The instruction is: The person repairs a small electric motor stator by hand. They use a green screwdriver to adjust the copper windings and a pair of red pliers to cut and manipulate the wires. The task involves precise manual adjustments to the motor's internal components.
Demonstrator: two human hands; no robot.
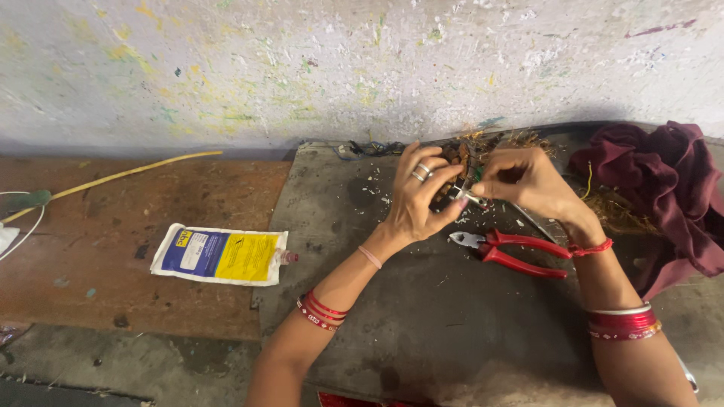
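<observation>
Paint-flecked wall behind a dark, gritty counter [422,316]; both hands meet over it, working one small part.

Left hand [418,200], rings on, is curled shut round a small dark component [446,197] at the back-centre of the counter, just above the pliers. Right hand [524,181] is pinched closed on a thin metal piece [471,198] at that component; too small to tell if it's a lead or a tool tip. Red-handled pliers [513,252] lie untouched right below the hands, jaws pointing left. Brown wire scrap [490,143] piled behind, maroon cloth [664,188] to the right, blue-and-yellow pouch [220,256] on the wooden board [151,196] well to the left. My read: keep the left-hand grip firm and close to the joint, and work the metal piece in small moves so it doesn't bend or slip.
</observation>
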